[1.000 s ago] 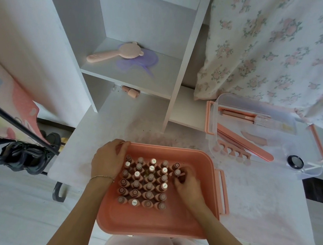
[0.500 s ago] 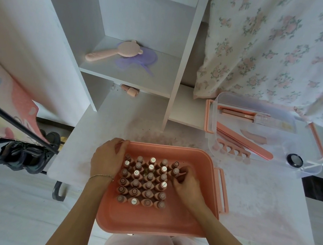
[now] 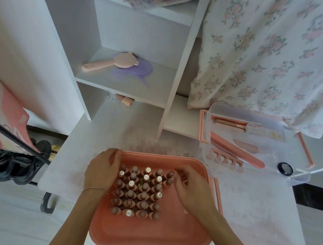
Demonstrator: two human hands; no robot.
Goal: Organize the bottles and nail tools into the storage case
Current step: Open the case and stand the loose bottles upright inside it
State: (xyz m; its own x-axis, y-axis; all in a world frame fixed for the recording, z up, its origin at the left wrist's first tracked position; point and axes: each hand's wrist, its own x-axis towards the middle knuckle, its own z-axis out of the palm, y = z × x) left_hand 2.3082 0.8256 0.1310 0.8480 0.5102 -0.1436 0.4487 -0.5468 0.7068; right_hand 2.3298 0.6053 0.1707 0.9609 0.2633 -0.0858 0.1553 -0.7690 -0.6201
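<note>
Barely anything has moved since a second ago: the right hand [image 3: 191, 188] has eased off a touch to the right of the two bottles in the short fifth column, and the left hand [image 3: 100, 170] stays put on the far-left corner of the case.

Table [image 3: 246, 218] is white, with bare room on its right half and along the near right edge. Case [image 3: 149, 236] is the pink tray sitting at the near edge, right in front of the person; its near part and its right side past the bottles are open floor. Beside it, further back on the right, is the clear tray [image 3: 299, 176], well apart from the pink one, holding a long nail file [image 3: 240, 151] lying diagonally, long axis running from far-left to near-right, plus a toe separator [image 3: 226, 160] with its prongs pointing toward the near edge.

Bottles [image 3: 138, 192] stand upright, caps up, packed in a tight grid against the left part of the case, touching each other.

Left hand has its fingers curled over the case rim, palm against the leftmost bottles. Right hand has fingers loosely curled next to the two rightmost bottles; can't tell if it's actually pinching one.

One more bottle [image 3: 126, 100] lies on its side back under the shelf.
</note>
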